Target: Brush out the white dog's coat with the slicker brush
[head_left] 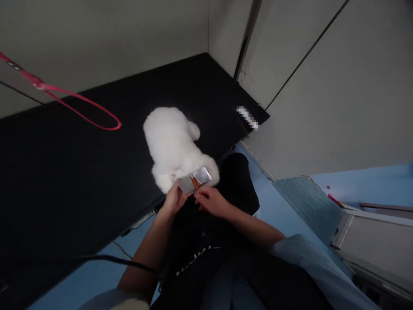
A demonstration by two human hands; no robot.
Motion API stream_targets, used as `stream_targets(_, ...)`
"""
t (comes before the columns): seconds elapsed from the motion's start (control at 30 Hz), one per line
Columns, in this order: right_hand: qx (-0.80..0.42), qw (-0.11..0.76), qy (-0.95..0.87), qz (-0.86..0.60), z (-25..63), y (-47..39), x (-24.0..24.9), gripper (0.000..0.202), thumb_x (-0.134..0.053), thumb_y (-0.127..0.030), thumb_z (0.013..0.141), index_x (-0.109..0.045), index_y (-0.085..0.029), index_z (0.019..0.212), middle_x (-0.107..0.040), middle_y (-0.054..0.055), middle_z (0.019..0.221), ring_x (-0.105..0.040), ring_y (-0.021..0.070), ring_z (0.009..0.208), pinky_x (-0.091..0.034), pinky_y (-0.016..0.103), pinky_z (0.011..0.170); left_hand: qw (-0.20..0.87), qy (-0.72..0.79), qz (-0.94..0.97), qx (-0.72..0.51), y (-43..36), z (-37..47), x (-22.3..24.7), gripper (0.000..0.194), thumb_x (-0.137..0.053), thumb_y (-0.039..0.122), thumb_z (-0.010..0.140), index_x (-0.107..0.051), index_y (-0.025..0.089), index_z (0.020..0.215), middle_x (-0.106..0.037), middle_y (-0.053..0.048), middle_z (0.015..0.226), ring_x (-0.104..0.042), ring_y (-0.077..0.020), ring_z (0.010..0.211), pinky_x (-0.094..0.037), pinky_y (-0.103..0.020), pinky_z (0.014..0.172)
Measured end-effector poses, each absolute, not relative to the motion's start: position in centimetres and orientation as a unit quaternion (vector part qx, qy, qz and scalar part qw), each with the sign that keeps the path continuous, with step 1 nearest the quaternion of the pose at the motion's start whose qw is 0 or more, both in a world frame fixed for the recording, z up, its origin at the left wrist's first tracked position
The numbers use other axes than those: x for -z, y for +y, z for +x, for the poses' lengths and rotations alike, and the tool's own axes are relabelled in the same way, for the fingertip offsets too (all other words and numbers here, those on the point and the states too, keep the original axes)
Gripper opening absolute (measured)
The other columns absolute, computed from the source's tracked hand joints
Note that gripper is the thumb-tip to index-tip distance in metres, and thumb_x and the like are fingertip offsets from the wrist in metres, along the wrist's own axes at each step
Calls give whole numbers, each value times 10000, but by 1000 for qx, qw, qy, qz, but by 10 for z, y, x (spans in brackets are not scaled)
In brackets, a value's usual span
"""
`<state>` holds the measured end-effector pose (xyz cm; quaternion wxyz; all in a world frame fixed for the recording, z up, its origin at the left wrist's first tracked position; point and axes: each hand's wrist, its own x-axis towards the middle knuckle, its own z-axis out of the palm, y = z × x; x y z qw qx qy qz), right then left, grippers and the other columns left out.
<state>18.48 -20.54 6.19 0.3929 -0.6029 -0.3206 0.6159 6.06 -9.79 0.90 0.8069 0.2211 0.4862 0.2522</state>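
Note:
A small white fluffy dog [172, 144] stands on a black grooming table [71, 163], close to its near edge. My right hand [211, 201] grips the orange handle of a slicker brush [195, 179], whose shiny metal back faces up against the dog's rear. My left hand [174, 199] rests against the dog's fur at the table edge, right beside the brush; its fingers are partly hidden.
A pink grooming loop [85, 107] hangs over the table's left side. A black cable [97, 258] runs along below the table edge. Grey walls close the corner behind. The floor is blue, and a low white cabinet [371, 232] stands at the right.

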Motion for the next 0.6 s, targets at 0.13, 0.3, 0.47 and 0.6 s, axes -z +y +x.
stream_targets(0.13,-694,296,-263,-601,173,-247,-62,181,-498,-158,910,-644,-153,1016,-621,-39,668,-479,54,439,-383,182,463,805,543,201,-129,-74,63,-22,593,-310,495,1017,-631,115,693,-651,-121,587,-636,-187,517,-535,-280,538)
stream_targets(0.3,-585,404,-309,-632,191,-214,-73,330,-492,-130,900,-631,-185,1194,-629,-44,742,-494,50,496,-410,183,525,779,569,245,-92,-60,74,-28,408,-498,380,972,-633,116,692,-639,-96,542,-605,-167,440,-488,-234,454)
stream_targets(0.47,-758,281,-291,-512,184,-214,-74,258,-470,-69,865,-637,-144,1046,-555,-78,581,-460,48,398,-348,168,432,758,597,258,-52,-56,77,-37,577,-383,542,988,-571,156,601,-573,-89,462,-555,-168,382,-495,-258,418)
stream_targets(0.6,-721,384,-273,-508,190,-209,-76,215,-478,-95,883,-606,-164,1042,-595,-84,624,-461,32,392,-345,155,433,763,585,273,-31,-54,80,-37,437,-514,452,949,-635,125,687,-637,-100,546,-604,-177,432,-511,-252,442)
